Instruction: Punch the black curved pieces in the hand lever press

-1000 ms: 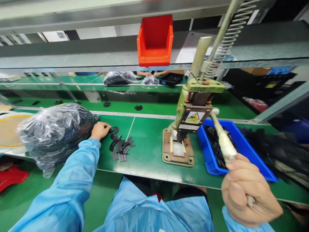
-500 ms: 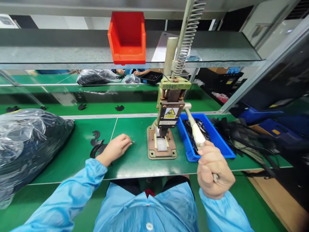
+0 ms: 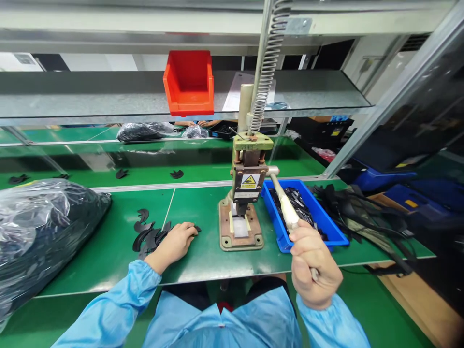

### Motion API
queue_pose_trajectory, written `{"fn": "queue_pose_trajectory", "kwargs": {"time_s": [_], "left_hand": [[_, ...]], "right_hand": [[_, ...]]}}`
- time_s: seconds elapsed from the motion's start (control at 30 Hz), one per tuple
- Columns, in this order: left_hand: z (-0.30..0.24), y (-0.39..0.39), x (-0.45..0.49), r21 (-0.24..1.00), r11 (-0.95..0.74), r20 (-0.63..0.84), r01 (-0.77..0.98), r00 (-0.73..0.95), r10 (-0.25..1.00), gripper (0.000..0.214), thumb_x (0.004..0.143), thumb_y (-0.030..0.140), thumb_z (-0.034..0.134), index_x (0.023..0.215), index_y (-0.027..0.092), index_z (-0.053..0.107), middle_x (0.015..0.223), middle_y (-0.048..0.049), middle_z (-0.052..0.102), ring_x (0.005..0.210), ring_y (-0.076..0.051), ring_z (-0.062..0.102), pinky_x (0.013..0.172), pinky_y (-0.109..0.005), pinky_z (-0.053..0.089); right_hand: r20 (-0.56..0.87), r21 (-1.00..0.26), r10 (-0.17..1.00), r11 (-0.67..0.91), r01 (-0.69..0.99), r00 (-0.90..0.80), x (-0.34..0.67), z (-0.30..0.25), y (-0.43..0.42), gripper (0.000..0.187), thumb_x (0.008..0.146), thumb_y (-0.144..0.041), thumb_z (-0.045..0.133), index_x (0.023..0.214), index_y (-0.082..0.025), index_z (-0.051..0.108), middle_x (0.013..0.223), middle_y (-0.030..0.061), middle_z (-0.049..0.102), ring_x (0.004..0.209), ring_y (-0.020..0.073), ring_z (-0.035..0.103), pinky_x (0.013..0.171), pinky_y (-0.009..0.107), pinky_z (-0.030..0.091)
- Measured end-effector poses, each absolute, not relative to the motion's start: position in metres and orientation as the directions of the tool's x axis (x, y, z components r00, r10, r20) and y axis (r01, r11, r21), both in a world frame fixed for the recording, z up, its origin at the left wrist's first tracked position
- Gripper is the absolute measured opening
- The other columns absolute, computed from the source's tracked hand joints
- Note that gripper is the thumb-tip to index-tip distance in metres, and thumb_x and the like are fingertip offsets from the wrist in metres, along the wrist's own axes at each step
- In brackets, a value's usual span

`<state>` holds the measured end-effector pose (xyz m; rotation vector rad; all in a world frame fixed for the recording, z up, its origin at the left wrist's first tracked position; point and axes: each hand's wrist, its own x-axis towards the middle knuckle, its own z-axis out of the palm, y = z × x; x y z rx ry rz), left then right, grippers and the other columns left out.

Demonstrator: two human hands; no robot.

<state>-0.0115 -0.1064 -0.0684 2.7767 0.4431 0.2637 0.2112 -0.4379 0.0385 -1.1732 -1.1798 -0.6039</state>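
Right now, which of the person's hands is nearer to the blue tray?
Right. The right hand grips the press lever at the blue tray's front edge; the left hand rests on black pieces beyond the press, away from it.

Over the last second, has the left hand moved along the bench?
Yes: the left hand went from beside the plastic bag, across the black pieces, to their right edge, nearer the press.

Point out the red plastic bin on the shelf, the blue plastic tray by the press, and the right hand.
Red plastic bin [image 3: 188,107], head view, on its front wall.
Blue plastic tray [image 3: 273,220], head view, on its left wall.
Right hand [image 3: 313,270], head view, on its back, gripping the pale press lever [image 3: 286,208].
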Motion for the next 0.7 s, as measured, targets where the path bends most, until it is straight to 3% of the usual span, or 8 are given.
{"fn": "queue_pose_trajectory", "kwargs": {"time_s": [0.1, 0.17, 0.3, 0.4, 0.5, 0.57, 0.7], "left_hand": [[-0.069, -0.1, -0.009, 0.406, -0.853, 0.085, 0.327, 0.916, 0.391, 0.045, 0.097, 0.02, 0.063, 0.141, 0.026, 0.067, 0.134, -0.013, 0.074, 0.125, -0.032, 0.069, 0.113, -0.05, 0.054], [-0.069, -0.095, -0.008, 0.441, -0.821, 0.047, 0.362, 0.904, 0.424, 0.049, 0.094, 0.023, 0.067, 0.143, 0.024, 0.065, 0.136, -0.0147, 0.073, 0.126, -0.033, 0.069, 0.113, -0.049, 0.053], [-0.063, -0.09, -0.006, 0.491, -0.779, -0.087, 0.389, 0.912, 0.401, 0.04, 0.088, 0.028, 0.073, 0.128, 0.025, 0.072, 0.126, -0.0108, 0.076, 0.112, -0.029, 0.074, 0.101, -0.041, 0.056], [-0.056, -0.096, -0.004, 0.501, -0.766, -0.187, 0.403, 0.914, 0.359, 0.019, 0.091, 0.038, 0.071, 0.105, 0.025, 0.069, 0.1, -0.0046, 0.077, 0.09, -0.025, 0.073, 0.08, -0.035, 0.053], [-0.052, -0.106, 0.0, 0.555, -0.744, -0.161, 0.373, 0.925, 0.344, 0.028, 0.1, 0.051, 0.059, 0.089, 0.025, 0.059, 0.08, -0.0014, 0.071, 0.075, -0.023, 0.068, 0.069, -0.033, 0.045], [-0.051, -0.112, 0.008, 0.673, -0.651, -0.124, 0.351, 0.921, 0.368, 0.038, 0.103, 0.059, 0.053, 0.088, 0.025, 0.056, 0.078, -0.0013, 0.07, 0.072, -0.021, 0.067, 0.067, -0.032, 0.045], [-0.045, -0.122, 0.038, 0.914, -0.273, -0.152, 0.3, 0.878, 0.455, 0.055, 0.096, 0.078, 0.056, 0.096, 0.023, 0.052, 0.071, 0.0019, 0.067, 0.057, -0.016, 0.064, 0.054, -0.027, 0.047]], "right_hand": [[0.924, -0.377, 0.205, 0.334, 0.864, 0.323, 0.211, 0.038, -0.44, 0.016, 0.086, -0.017, 0.069, 0.074, -0.026, 0.061, 0.072, 0.0001, 0.063, 0.085, 0.0257, 0.068, 0.107, 0.069, 0.056], [0.922, -0.38, 0.213, 0.334, 0.863, 0.323, 0.211, 0.038, -0.44, 0.017, 0.087, -0.017, 0.069, 0.074, -0.026, 0.061, 0.072, -0.0002, 0.062, 0.086, 0.026, 0.068, 0.107, 0.069, 0.056], [0.921, -0.378, 0.233, 0.332, 0.864, 0.313, 0.211, 0.037, -0.442, 0.017, 0.087, -0.014, 0.067, 0.077, -0.026, 0.061, 0.075, 0.0, 0.063, 0.089, 0.0256, 0.068, 0.11, 0.069, 0.054], [0.925, -0.365, 0.237, 0.345, 0.865, 0.296, 0.211, 0.037, -0.442, 0.017, 0.087, -0.012, 0.066, 0.077, -0.024, 0.06, 0.075, 0.0003, 0.063, 0.09, 0.0247, 0.067, 0.112, 0.068, 0.053], [0.927, -0.362, 0.233, 0.357, 0.861, 0.294, 0.21, 0.037, -0.441, 0.017, 0.088, -0.011, 0.066, 0.078, -0.023, 0.06, 0.076, 0.0003, 0.063, 0.091, 0.0237, 0.067, 0.114, 0.066, 0.052], [0.926, -0.367, 0.228, 0.363, 0.856, 0.3, 0.209, 0.036, -0.44, 0.017, 0.089, -0.011, 0.065, 0.078, -0.023, 0.06, 0.077, 0.0002, 0.062, 0.093, 0.0232, 0.067, 0.115, 0.066, 0.051], [0.931, -0.357, 0.226, 0.387, 0.85, 0.288, 0.209, 0.036, -0.44, 0.017, 0.089, -0.009, 0.064, 0.08, -0.023, 0.061, 0.078, 0.0007, 0.062, 0.094, 0.0229, 0.067, 0.117, 0.065, 0.049]]}}
